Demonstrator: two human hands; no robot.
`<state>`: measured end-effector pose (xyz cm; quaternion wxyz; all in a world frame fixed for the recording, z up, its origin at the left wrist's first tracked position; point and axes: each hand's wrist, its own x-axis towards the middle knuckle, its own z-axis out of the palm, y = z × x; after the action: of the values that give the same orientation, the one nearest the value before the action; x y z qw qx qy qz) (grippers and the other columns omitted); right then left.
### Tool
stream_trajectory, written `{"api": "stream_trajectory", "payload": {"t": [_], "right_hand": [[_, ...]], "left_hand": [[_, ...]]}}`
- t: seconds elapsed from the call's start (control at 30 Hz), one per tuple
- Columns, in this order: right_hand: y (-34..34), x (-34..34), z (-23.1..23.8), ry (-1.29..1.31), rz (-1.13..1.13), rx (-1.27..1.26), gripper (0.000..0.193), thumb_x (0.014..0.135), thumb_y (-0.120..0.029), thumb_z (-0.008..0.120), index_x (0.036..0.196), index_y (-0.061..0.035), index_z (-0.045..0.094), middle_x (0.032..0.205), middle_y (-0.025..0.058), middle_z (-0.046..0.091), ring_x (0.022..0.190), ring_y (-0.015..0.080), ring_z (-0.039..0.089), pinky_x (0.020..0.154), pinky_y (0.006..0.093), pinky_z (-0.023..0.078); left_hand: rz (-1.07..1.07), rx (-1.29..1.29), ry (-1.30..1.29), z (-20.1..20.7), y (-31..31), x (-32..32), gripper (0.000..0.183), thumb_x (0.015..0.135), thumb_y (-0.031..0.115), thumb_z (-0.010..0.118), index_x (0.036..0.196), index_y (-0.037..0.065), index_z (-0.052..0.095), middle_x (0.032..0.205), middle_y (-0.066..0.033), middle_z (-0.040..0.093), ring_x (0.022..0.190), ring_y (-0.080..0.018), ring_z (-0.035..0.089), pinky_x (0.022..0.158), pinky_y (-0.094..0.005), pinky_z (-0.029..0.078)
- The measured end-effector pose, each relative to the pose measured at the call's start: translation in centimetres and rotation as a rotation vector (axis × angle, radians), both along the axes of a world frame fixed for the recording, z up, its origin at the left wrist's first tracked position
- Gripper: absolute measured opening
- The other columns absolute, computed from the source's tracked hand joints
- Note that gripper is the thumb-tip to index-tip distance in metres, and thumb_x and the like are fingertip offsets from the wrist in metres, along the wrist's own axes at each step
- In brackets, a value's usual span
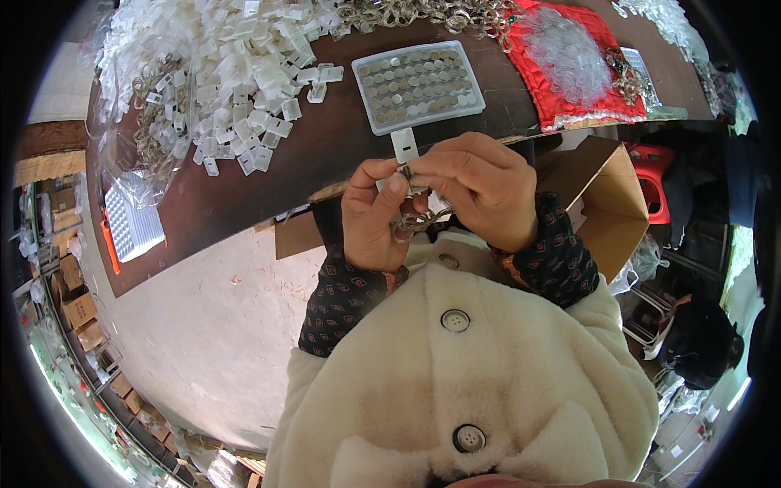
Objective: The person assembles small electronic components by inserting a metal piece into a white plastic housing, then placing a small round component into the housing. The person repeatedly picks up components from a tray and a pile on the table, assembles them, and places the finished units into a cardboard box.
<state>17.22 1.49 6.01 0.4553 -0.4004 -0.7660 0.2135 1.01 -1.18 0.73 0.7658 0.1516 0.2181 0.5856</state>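
My left hand (373, 220) and my right hand (492, 191) meet in front of my chest at the table's near edge. Both are closed, thumbs and fingertips pinching a small dark metal piece (406, 172) between them. Linked metal rings (412, 221) hang below the fingers; the palms hide part of them. Just beyond the fingertips is a white plastic tag (404, 145) with a small slot, close to the tray; whether the fingers touch it I cannot tell. Behind it stands a clear plastic tray (382, 122) with rows of small round discs (419, 81).
A big heap of white plastic tags (260, 106) covers the table's left side, beside a clear bag (154, 122). Metal rings (439, 12) lie at the back. Rightward, a red cloth (525, 49) bears clear plastic bits (567, 61). A cardboard box (614, 195) stands right of me.
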Motion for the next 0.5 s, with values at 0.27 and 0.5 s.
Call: {"api": "stream_trajectory", "payload": {"t": [0.27, 0.5], "right_hand": [[1.7, -0.8, -1.5, -0.001, -0.063, 0.069, 0.028, 0.076, -0.005, 0.075, 0.104, -0.0075, 0.071, 0.097, 0.0048, 0.066, 0.082, 0.0246, 0.063, 0.068, 0.0342, 0.051], [5.2, -0.3, -2.5, -0.393, -0.197, 0.242, 0.029, 0.072, -0.001, 0.077, 0.1, -0.0104, 0.075, 0.091, 0.0027, 0.064, 0.082, 0.0238, 0.06, 0.072, 0.0358, 0.047]], "left_hand": [[0.099, -0.098, 0.083, 0.1, 0.8, -0.2, 0.017, 0.099, 0.017, 0.06, 0.112, 0.005, 0.057, 0.104, -0.013, 0.068, 0.078, -0.0136, 0.061, 0.063, -0.0233, 0.052], [0.063, -0.042, 0.125, 0.2, 1.5, -1.0, 0.019, 0.1, 0.02, 0.059, 0.112, 0.006, 0.056, 0.106, -0.0152, 0.068, 0.077, -0.0122, 0.06, 0.048, -0.0166, 0.044]]}}
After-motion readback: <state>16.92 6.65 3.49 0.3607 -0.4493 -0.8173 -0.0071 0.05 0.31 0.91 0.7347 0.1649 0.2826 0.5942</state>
